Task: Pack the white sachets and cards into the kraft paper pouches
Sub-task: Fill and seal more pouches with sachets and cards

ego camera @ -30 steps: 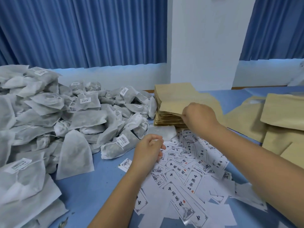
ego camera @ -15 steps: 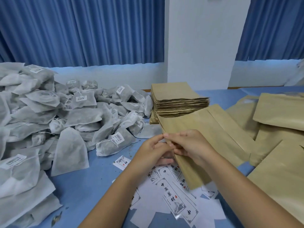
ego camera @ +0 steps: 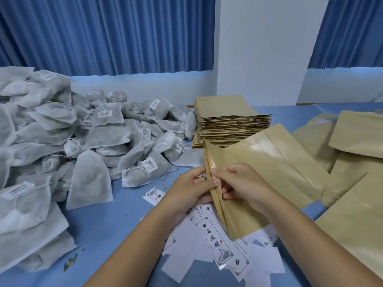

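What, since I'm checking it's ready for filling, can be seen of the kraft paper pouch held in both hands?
The flat tan kraft paper pouch has a glossy sheen and a lengthwise seam. It is held slanted, lower corner over the printed white cards. The left hand and right hand pinch its left edge, parting the layers slightly.

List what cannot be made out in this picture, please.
Head view:
Inside of the held pouch: its paper walls hide it.
Some cards: covered by the pouch, left hand and right hand.
The sachet pile: cut off by the left edge.
The sachet labels: print too small to read.
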Motion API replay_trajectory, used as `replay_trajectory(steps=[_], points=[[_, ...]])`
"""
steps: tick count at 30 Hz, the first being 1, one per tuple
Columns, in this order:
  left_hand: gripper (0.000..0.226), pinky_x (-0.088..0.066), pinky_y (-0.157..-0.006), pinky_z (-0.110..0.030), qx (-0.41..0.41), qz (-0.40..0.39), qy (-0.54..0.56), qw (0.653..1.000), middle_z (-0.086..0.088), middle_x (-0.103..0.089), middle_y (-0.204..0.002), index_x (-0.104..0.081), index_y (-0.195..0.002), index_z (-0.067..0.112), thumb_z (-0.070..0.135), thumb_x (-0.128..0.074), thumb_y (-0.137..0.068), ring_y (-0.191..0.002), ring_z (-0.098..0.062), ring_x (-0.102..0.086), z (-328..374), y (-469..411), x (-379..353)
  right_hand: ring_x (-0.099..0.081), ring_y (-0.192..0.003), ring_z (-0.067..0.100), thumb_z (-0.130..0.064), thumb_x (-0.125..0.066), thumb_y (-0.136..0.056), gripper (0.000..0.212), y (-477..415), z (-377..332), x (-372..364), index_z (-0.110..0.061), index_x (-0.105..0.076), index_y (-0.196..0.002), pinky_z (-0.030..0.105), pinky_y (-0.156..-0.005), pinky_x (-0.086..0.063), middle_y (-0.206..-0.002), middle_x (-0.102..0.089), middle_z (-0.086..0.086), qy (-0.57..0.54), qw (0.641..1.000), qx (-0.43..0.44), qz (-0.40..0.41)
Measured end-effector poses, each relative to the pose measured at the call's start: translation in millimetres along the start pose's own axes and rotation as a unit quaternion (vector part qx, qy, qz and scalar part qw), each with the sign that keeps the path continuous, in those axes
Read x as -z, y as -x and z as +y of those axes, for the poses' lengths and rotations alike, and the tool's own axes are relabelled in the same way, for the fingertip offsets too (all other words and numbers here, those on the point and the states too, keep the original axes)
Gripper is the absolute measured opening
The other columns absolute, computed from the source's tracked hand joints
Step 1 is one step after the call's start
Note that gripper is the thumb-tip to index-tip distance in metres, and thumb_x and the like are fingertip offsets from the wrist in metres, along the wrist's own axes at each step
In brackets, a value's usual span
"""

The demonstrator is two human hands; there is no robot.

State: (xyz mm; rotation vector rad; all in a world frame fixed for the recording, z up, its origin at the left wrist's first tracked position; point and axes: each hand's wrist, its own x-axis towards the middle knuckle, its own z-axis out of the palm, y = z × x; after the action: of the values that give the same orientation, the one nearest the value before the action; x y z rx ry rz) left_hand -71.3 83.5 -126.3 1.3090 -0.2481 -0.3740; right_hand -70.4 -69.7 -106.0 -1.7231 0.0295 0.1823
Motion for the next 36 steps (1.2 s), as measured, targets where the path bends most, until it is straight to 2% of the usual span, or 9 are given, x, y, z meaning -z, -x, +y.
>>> replay_trajectory(steps=[3,7,10,14,17,25,29,33,36], points=[[0.025,-0.057,-0.077,-0.030,0.012,-0.014,0.005,1.000,-0.020,-0.071,-0.098,-0.066,-0.116,0.012,0.006,-0.052,-0.097,-0.089,-0.026,-0.070,-3.4,-1.9,-2.4,-0.054,-0.049,0.017,-0.028,-0.051,-0.098,0.035,0.8,2.0,-2.9,-0.012,-0.054,-0.067,0.029,-0.047,-0.047,-0.058,-0.053,0.001,0.162,0.984,0.071,0.032],[0.025,-0.055,-0.076,-0.026,-0.003,0.027,-0.088,0.996,-0.012,-0.072,-0.097,-0.069,-0.105,0.015,0.007,-0.047,-0.098,-0.087,-0.017,-0.069,-8.0,-3.0,-6.9,-0.052,-0.069,0.023,-0.049,-0.036,-0.096,0.045,7.4,11.3,-13.1,-0.019,-0.046,-0.063,0.032,-0.055,-0.034,-0.067,-0.054,-0.004,0.447,0.873,0.161,0.112],[0.018,-0.056,-0.082,-0.030,-0.013,0.012,-0.083,0.996,-0.013,-0.070,-0.095,-0.067,-0.109,0.012,0.012,-0.051,-0.098,-0.086,-0.018,-0.067,-5.6,-1.6,-6.1,-0.053,-0.066,0.021,-0.051,-0.040,-0.097,0.049,5.3,9.1,-9.8,-0.018,-0.045,-0.061,0.032,-0.054,-0.035,-0.062,-0.052,-0.003,0.413,0.887,0.172,0.111],[0.025,-0.058,-0.081,-0.034,0.005,-0.028,0.021,0.999,-0.013,-0.070,-0.099,-0.066,-0.117,0.012,0.009,-0.048,-0.100,-0.089,-0.021,-0.068,-0.2,-1.0,-5.5,-0.041,-0.054,0.015,-0.031,-0.049,-0.099,0.051,0.7,5.4,-2.2,-0.018,-0.038,-0.051,0.035,-0.057,-0.034,-0.046,-0.038,-0.006,0.291,0.930,0.212,0.077],[0.027,-0.059,-0.075,-0.035,0.018,-0.025,0.072,0.997,-0.011,-0.070,-0.097,-0.069,-0.114,0.014,0.011,-0.047,-0.099,-0.083,-0.020,-0.069,2.1,0.1,-7.2,-0.037,-0.052,0.016,-0.027,-0.050,-0.098,0.054,-0.4,5.4,-1.9,-0.018,-0.033,-0.048,0.036,-0.055,-0.032,-0.043,-0.034,-0.004,0.292,0.922,0.236,0.093],[0.027,-0.047,-0.047,-0.020,0.022,0.113,-0.037,0.993,0.000,-0.064,-0.065,-0.073,-0.094,0.017,0.007,-0.048,-0.093,-0.052,-0.009,-0.057,-5.5,-0.8,-21.8,-0.040,-0.055,0.024,-0.025,-0.048,-0.094,0.049,5.2,4.9,-6.8,-0.017,-0.029,-0.049,0.036,-0.053,-0.028,-0.048,-0.034,0.002,0.395,0.882,0.239,0.096],[0.026,-0.043,-0.057,-0.024,-0.043,0.240,-0.157,0.957,0.003,-0.066,-0.069,-0.071,-0.081,0.023,0.010,-0.049,-0.088,-0.064,-0.013,-0.057,0.8,-3.3,-6.5,-0.026,-0.047,0.017,-0.028,-0.045,-0.087,0.045,19.8,-4.9,-11.7,-0.018,-0.022,-0.049,0.035,-0.049,-0.020,-0.045,-0.024,0.003,0.375,0.863,0.319,0.113],[0.020,-0.044,-0.062,-0.026,-0.036,0.214,-0.238,0.947,0.002,-0.068,-0.070,-0.070,-0.085,0.023,0.015,-0.052,-0.089,-0.065,-0.012,-0.059,4.3,-2.2,4.7,-0.023,-0.049,0.017,-0.022,-0.054,-0.083,0.048,22.9,-7.3,-16.0,-0.018,-0.020,-0.049,0.034,-0.048,-0.018,-0.045,-0.020,0.003,0.355,0.859,0.334,0.159],[0.018,-0.046,-0.059,-0.024,-0.068,0.201,-0.288,0.934,0.018,-0.066,-0.073,-0.065,-0.103,0.032,0.023,-0.062,-0.087,-0.059,-0.003,-0.058,-3.6,-1.8,-3.3,-0.024,-0.050,0.019,-0.015,-0.058,-0.079,0.049,16.4,-5.6,-7.5,-0.018,-0.021,-0.048,0.033,-0.048,-0.018,-0.045,-0.019,0.003,0.348,0.867,0.298,0.198]])
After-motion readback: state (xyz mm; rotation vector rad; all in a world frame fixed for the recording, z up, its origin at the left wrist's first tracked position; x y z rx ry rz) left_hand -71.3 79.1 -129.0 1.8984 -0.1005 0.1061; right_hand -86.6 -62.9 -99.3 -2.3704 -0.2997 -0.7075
